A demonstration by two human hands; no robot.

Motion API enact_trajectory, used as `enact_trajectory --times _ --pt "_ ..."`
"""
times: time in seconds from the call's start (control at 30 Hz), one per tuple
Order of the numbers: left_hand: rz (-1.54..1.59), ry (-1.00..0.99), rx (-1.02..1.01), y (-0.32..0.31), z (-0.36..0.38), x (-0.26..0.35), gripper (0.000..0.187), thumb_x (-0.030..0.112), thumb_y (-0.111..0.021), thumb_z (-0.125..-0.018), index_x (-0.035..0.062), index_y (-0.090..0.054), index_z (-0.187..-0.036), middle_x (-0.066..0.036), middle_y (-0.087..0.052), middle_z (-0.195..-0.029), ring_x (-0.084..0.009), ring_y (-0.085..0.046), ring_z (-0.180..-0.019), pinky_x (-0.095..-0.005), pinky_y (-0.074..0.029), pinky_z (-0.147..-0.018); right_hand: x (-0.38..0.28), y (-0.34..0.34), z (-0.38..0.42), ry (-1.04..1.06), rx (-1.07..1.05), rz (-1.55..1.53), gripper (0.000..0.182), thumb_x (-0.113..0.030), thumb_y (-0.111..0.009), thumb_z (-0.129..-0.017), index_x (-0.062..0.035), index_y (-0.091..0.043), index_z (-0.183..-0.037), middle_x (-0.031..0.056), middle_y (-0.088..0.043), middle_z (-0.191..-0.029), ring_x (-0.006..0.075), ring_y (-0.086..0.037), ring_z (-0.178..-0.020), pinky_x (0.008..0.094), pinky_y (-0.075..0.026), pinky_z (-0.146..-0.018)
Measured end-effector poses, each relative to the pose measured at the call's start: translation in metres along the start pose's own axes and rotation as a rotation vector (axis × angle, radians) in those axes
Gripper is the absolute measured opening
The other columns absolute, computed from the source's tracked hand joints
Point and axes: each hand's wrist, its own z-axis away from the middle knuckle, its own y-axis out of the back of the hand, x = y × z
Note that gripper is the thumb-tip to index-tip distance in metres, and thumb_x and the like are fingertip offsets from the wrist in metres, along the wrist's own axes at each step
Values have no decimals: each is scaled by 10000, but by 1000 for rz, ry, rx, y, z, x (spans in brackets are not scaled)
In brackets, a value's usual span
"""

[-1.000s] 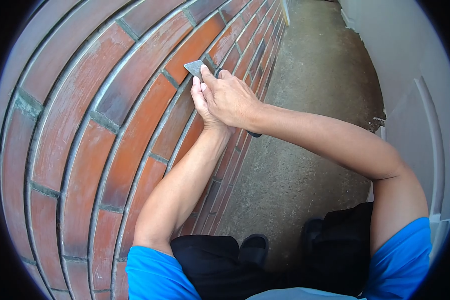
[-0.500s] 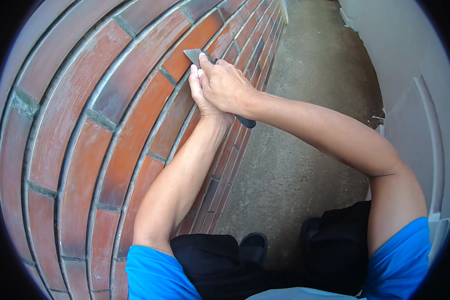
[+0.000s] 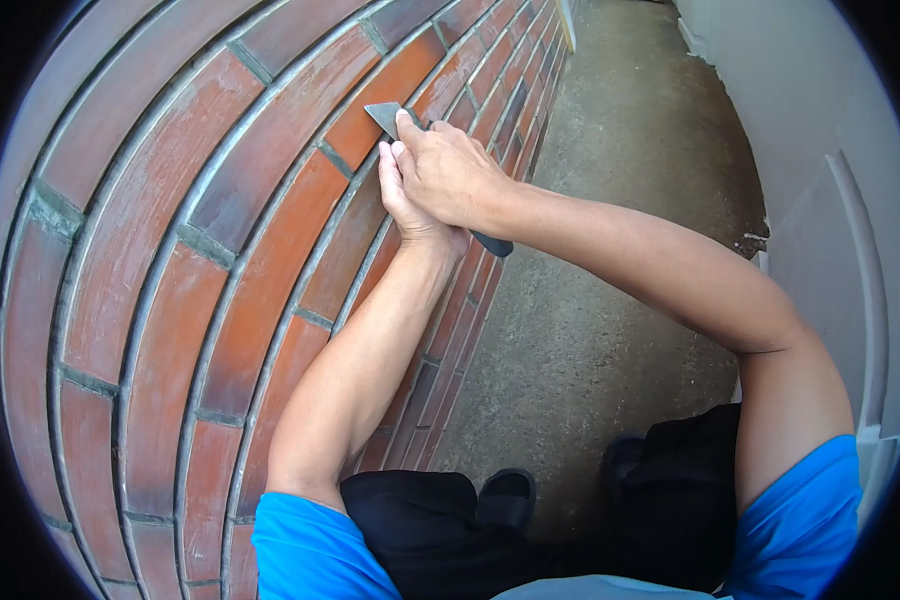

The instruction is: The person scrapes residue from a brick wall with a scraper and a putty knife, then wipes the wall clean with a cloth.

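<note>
My right hand [image 3: 455, 177] is closed around a putty knife, with the thumb or a finger pressed along the base of its flat metal blade [image 3: 383, 118]. The blade lies against an orange-red brick [image 3: 372, 120] near a mortar joint. Below my right wrist the end of the dark handle [image 3: 494, 245] sticks out. My left hand [image 3: 407, 213] is beneath the right one, its visible fingers stretched out along the wall and its palm partly covered. Whether it touches the handle is hidden.
The brick wall [image 3: 170, 360] with grey mortar joints runs along my left. A concrete walkway [image 3: 610, 310] stretches ahead, bounded on the right by a pale wall [image 3: 820, 130]. My dark sandals [image 3: 507, 497] stand on the concrete close to the wall.
The putty knife blade and the fingertips of both hands have shifted very slightly down and left along the brick. My grip looks the same.
</note>
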Motion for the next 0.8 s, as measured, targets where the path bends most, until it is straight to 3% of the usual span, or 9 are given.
enact_trajectory --times 0.07,0.1,0.2,0.23,0.47,0.6,0.63,0.8 --pt "10 2 4 -1 -1 0 648 666 -300 -970 147 -541 -1273 -82 -592 -1241 -236 -567 -1184 -435 -458 -999 -1 6 -16 13 -5 -12 462 -243 -392 -1036 89 -473 -1346 272 -650 -868 404 -691 -808 476 -569 -724" --pt "3 3 4 -2 -2 2 649 666 -299 -970 146 -541 -1273 -82 -592 -1241 -237 -567 -1184 -436 -457 -1000 -3 14 -18 -35 -83 -135 432 -246 -419 -1005 96 -491 -1259 355 -639 -989 484 -676 -936 506 -559 -822" --pt "8 9 1 -1 2 -1 651 666 -296 -970 145 -541 -1273 -83 -591 -1244 -238 -566 -1186 -437 -457 -1001 -3 6 -9 -14 -38 -56 440 -252 -426 -1005 103 -481 -1261 354 -634 -997 486 -675 -938 505 -561 -820" --pt "9 11 -4 0 4 -3 651 666 -296 -970 145 -541 -1273 -83 -591 -1245 -238 -566 -1186 -438 -456 -1001 -5 -1 0 55 75 33 457 -220 -405 -1027 102 -452 -1348 257 -651 -835 396 -692 -773 467 -572 -700" --pt "25 3 23 -5 8 -3 625 636 -299 -981 137 -537 -1272 -87 -586 -1255 -231 -577 -1172 -427 -482 -966 2 0 -16 14 12 -46 449 -219 -412 -1034 112 -457 -1335 212 -642 -724 378 -694 -757 449 -576 -657" --pt "15 9 8 3 12 -4 626 648 -312 -974 139 -537 -1260 -87 -589 -1233 -233 -582 -1154 -428 -486 -953 -11 -9 18 148 57 67 501 -224 -386 -1045 114 -406 -1414 279 -638 -880 387 -688 -742 411 -589 -650" --pt "15 13 2 5 14 -5 626 651 -315 -972 139 -537 -1257 -87 -590 -1228 -234 -583 -1149 -428 -487 -950 -16 -6 24 113 -42 66 523 -249 -369 -1056 101 -386 -1445 299 -624 -957 383 -691 -774 429 -591 -688" --pt "17 26 -8 11 15 -11 629 665 -331 -963 141 -537 -1242 -88 -595 -1201 -236 -590 -1127 -429 -491 -935 -19 -9 15 81 21 44 531 -287 -362 -1067 87 -402 -1442 277 -620 -942 337 -694 -775 413 -591 -645"
